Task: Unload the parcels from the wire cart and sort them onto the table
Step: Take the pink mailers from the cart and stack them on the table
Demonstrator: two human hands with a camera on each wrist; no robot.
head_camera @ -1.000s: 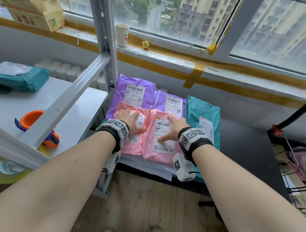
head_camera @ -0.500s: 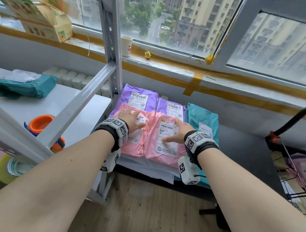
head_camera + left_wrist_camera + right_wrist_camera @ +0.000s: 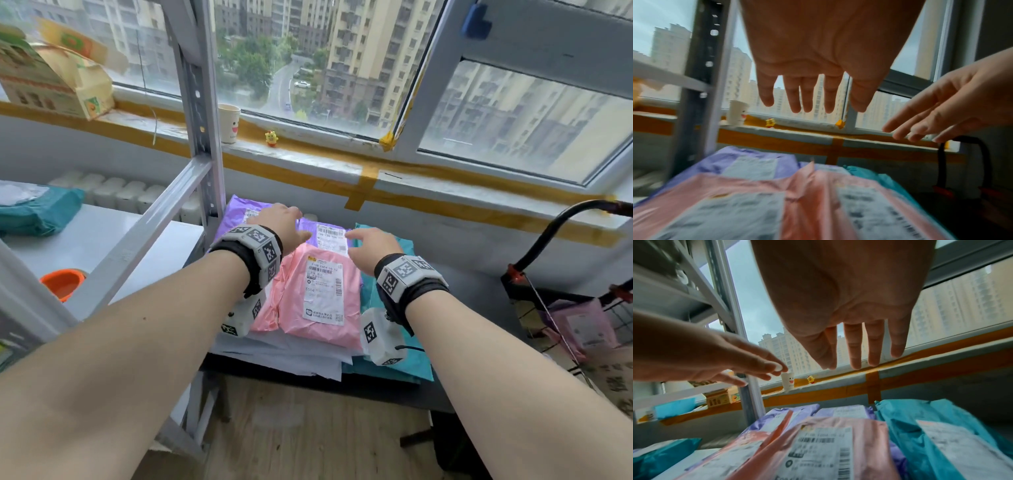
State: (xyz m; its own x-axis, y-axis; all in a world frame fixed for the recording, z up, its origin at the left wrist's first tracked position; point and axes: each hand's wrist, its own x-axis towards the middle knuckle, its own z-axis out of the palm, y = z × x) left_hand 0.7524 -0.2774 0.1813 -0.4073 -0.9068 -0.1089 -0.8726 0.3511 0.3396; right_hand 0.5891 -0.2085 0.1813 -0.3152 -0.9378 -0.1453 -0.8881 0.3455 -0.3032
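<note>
Two pink parcels (image 3: pixel 318 294) lie side by side on a stack at the left end of the black table (image 3: pixel 479 301). Behind them are two purple parcels (image 3: pixel 330 234), beside them a teal parcel (image 3: pixel 387 363), and underneath white ones (image 3: pixel 281 356). My left hand (image 3: pixel 286 224) hovers over the purple parcels with straight fingers and holds nothing. My right hand (image 3: pixel 370 243) hovers over the pink and teal parcels, also empty. Both wrist views show flat palms, left (image 3: pixel 812 97) and right (image 3: pixel 855 350), above the parcels. The wire cart (image 3: pixel 534 291) at the right holds a pinkish parcel (image 3: pixel 582 325).
A grey metal rack upright (image 3: pixel 195 120) stands just left of the stack. Its white shelf (image 3: pixel 102 240) carries a teal parcel (image 3: pixel 37 212) and an orange tape dispenser (image 3: pixel 61 282). On the window sill are a paper cup (image 3: pixel 228 123), a small yellow toy (image 3: pixel 271 138) and a cardboard box (image 3: pixel 58 78).
Both hands have lifted off the pink parcels and moved forward, towards the window. The head view has tilted up.
</note>
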